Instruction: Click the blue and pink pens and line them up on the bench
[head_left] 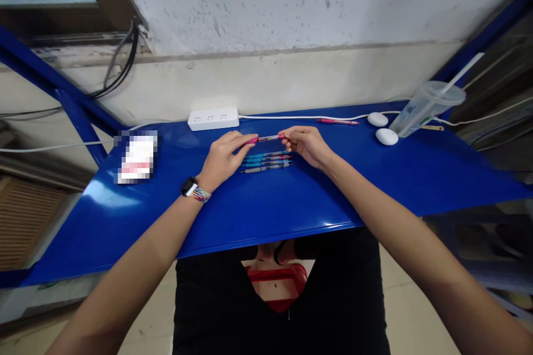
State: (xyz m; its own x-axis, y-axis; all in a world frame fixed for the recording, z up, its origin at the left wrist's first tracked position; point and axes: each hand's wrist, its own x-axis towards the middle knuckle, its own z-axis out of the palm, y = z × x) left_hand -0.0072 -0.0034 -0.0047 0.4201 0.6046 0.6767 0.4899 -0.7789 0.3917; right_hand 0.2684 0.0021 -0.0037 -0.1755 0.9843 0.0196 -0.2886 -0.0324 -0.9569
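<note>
A pink pen with a clear barrel is held level between both hands over the blue table. My left hand pinches its pink end, and my right hand has its fingertips closed on the other end. Just below it, several pens lie side by side in a row on the tabletop, with blue and grey ends to the left. My left hand partly covers the left ends of the upper ones. Another pink pen lies apart, near the wall.
A white power strip sits by the wall, its cable running right. Two white rounded objects and a clear plastic cup with a straw stand at the right. A blurred-out white item lies left on the blue table.
</note>
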